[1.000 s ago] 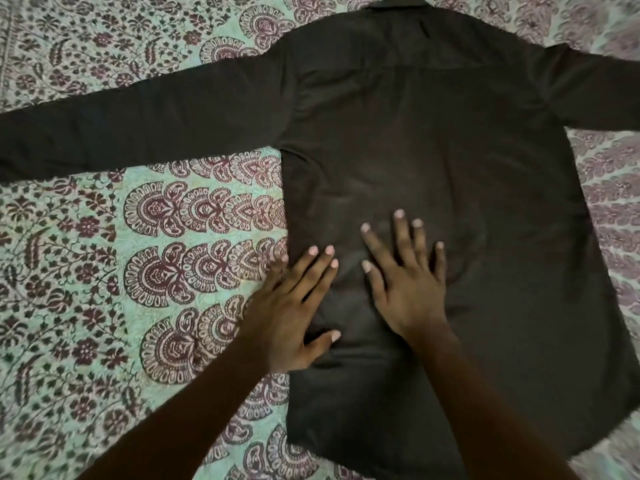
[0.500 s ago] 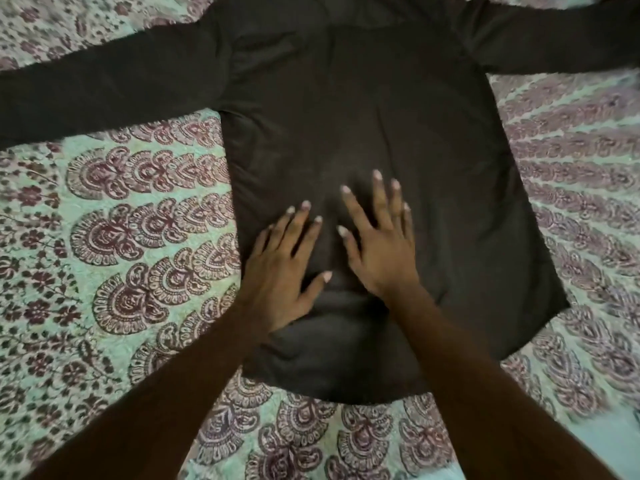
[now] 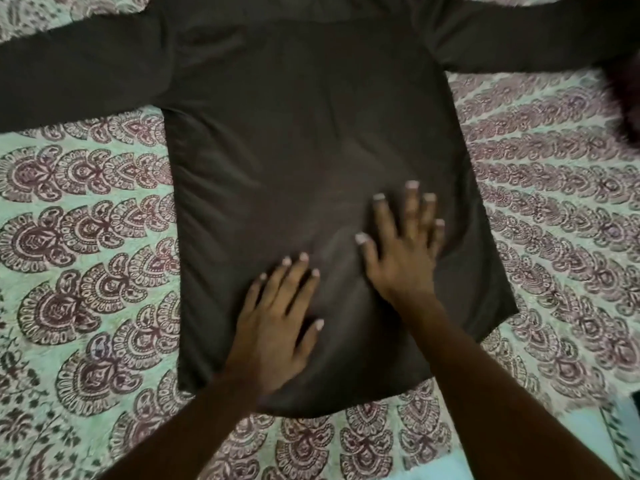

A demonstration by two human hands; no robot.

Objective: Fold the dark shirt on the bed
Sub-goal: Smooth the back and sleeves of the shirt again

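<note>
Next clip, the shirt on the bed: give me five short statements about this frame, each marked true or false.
1. The left hand and right hand both lie flat on the dark shirt. True.
2. One sleeve is folded across the body. False: the left-side sleeve and right-side sleeve both lie spread outward.
3. The right hand reaches farther up the shirt than the left hand. True.
4. The left hand pinches the hem. False: its fingers are straight and press on the fabric above the hem.
5. The bedspread is plain white. False: it is patterned in pale green and maroon.
</note>
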